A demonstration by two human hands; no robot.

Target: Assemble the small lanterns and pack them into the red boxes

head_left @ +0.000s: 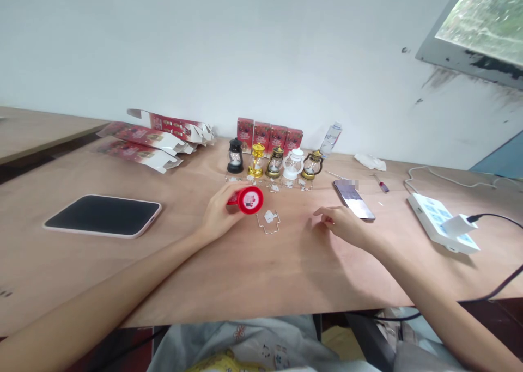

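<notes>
My left hand [220,211] is closed around a small red lantern [250,200], tipped so that its round base with a pink picture label faces me. Just right of it on the table lies a thin bent wire piece with a white scrap [269,218]. My right hand [341,223] hovers low over the table, its index finger stretched out and the others loosely bent, with nothing visible in it. Beside that hand lies a phone [354,200]. Behind stand several upright mini lanterns: a black one [235,157], a gold one [256,162], a white one [293,165] and bronze ones [312,166].
Red boxes [261,135] stand behind the lanterns, near a tilted clear bottle [331,139]. Flattened cartons [151,138] lie at the back left, a tablet [104,215] at the left. On the right are a screwdriver [383,186], a tissue [370,162] and a power strip [441,222] with cables.
</notes>
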